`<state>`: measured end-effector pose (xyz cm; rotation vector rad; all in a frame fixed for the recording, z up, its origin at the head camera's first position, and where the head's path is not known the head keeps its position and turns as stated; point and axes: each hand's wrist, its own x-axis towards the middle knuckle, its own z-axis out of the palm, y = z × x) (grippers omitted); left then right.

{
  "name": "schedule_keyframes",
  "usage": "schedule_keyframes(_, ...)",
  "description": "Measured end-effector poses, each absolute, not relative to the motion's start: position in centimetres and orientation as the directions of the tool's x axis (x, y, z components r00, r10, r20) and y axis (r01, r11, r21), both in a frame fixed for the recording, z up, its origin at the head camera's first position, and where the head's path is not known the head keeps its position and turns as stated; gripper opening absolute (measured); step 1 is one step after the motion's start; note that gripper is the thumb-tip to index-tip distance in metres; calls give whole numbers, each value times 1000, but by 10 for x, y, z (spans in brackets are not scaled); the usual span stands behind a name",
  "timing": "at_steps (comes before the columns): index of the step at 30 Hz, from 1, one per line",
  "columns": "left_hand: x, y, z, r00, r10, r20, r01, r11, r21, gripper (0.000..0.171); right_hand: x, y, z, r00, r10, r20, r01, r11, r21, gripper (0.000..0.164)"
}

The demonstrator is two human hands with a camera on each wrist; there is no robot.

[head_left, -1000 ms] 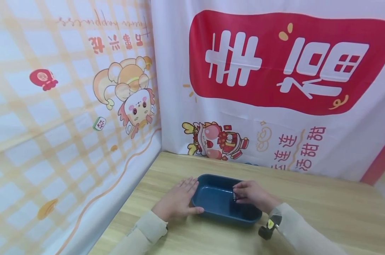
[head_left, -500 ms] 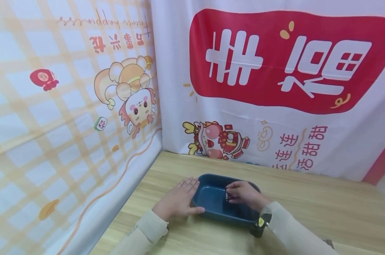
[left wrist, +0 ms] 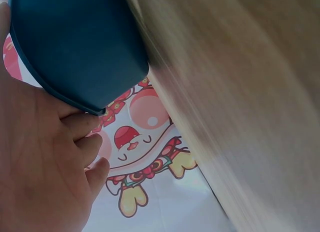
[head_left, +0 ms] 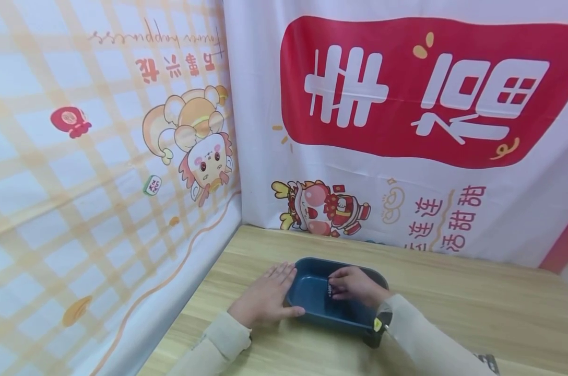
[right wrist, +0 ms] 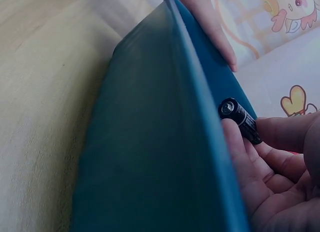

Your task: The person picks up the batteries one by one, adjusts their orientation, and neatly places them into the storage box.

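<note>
A dark blue rectangular tray point(head_left: 312, 298) with raised walls sits on the wooden table. My left hand point(head_left: 267, 298) rests against its left end, fingers straight along the rim and thumb at the near corner. In the left wrist view the fingers of that hand point(left wrist: 50, 152) touch the edge of the tray point(left wrist: 80, 47). Over the inside of the tray, my right hand point(head_left: 356, 286) pinches a small black battery point(right wrist: 240, 119) between thumb and fingers. The right wrist view shows one end of the battery facing the camera, behind the near wall of the tray point(right wrist: 150, 107).
Printed cloth hangs as a wall on the left point(head_left: 115, 209) and another at the back point(head_left: 256, 172). The wooden table point(head_left: 453, 292) extends to the right of the tray. A dark object point(head_left: 487, 361) lies at the lower right, partly behind the right sleeve.
My right hand has moved left inside the tray with the battery in its fingers. The left hand keeps its place at the tray's end. The dark object has come into view at lower right.
</note>
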<state>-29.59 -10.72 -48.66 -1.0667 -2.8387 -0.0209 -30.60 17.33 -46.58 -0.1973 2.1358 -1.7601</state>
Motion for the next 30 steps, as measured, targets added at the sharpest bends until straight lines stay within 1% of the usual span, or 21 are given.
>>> schedule_keyframes(9,-294,-106,-488,-746,655,124,655,755,-45,102,-309,164,-474,-911,-371,-180,102,220,-970,29)
schedule_keyframes(16,-293,-105,-485,-746,653,128,653,756,-52,103,-308,155,-468,-905,-381,-191,107,230,-967,29)
schedule_keyframes(23,-294,-106,-483,-748,654,116,651,756,-67,103,-316,140,-467,-902,-385,-194,96,259,-961,28)
schedule_keyframes(30,-294,-105,-484,-738,666,109,664,746,-60,104,-321,129,-473,-902,-384,-195,98,258,-961,27)
